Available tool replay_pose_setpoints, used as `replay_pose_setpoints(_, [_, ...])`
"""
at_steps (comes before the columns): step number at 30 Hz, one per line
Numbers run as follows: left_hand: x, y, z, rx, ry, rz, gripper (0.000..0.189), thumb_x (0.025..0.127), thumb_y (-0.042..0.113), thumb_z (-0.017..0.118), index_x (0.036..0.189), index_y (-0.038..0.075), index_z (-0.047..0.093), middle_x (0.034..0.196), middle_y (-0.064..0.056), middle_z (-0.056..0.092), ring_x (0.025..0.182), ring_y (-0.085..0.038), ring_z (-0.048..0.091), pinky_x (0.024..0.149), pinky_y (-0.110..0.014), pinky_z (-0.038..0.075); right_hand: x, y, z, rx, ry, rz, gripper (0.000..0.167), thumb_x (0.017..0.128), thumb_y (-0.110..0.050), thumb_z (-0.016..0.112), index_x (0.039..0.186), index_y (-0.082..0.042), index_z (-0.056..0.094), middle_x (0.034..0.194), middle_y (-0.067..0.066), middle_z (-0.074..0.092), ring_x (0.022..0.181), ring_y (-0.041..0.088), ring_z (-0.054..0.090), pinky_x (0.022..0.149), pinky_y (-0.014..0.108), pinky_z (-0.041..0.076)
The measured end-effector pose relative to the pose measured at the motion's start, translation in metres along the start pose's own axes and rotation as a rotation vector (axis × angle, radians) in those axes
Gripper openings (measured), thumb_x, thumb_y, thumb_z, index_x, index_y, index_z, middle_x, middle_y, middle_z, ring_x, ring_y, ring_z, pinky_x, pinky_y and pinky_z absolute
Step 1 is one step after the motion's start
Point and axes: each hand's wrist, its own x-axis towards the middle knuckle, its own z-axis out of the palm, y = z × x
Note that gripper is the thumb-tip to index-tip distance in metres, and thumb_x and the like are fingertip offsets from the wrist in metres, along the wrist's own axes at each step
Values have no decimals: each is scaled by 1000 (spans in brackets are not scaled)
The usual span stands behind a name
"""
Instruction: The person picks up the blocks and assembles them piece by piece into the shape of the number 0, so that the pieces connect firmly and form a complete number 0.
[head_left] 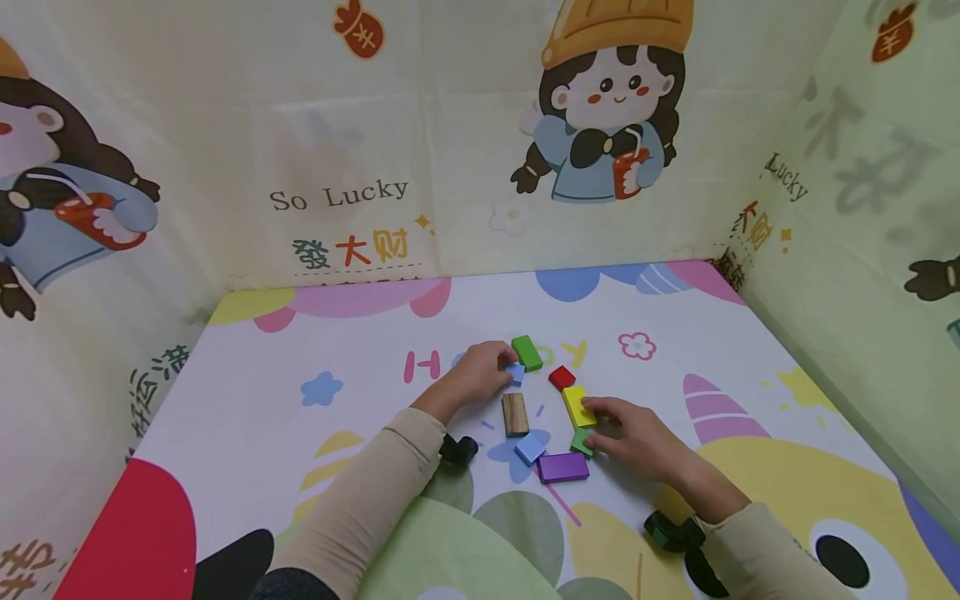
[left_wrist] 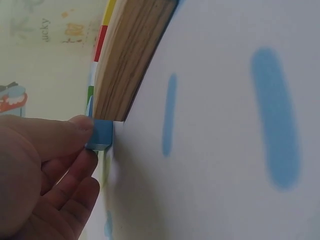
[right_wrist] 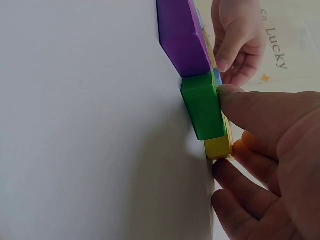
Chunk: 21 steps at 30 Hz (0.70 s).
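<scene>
My left hand pinches a small blue block between thumb and fingers, at the far left of a rough ring of blocks. Close by lie a brown wood-grain block and a longer green block. At the ring's right side, my right hand touches a small green block with its thumb, while its fingers reach the yellow block. Beyond the yellow block sits a red block. A purple block and a second blue block lie at the near side.
The blocks lie on a table with a cartoon-printed cover. Printed cloth walls rise behind it and at both sides. Black wrist devices sit at the wrists, close above the table.
</scene>
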Motion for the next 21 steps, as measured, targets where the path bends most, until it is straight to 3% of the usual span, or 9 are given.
replay_pose_setpoints(21, [-4,-1,-6,14,-83,26,24,97,8,66,121,9,64,116,-4,62,109,-20,56,101,-36,46,-1,-1,0,2,4,5,53,90,-22,77,136,-2,58,135,14,60,120,36,57,98,53,46])
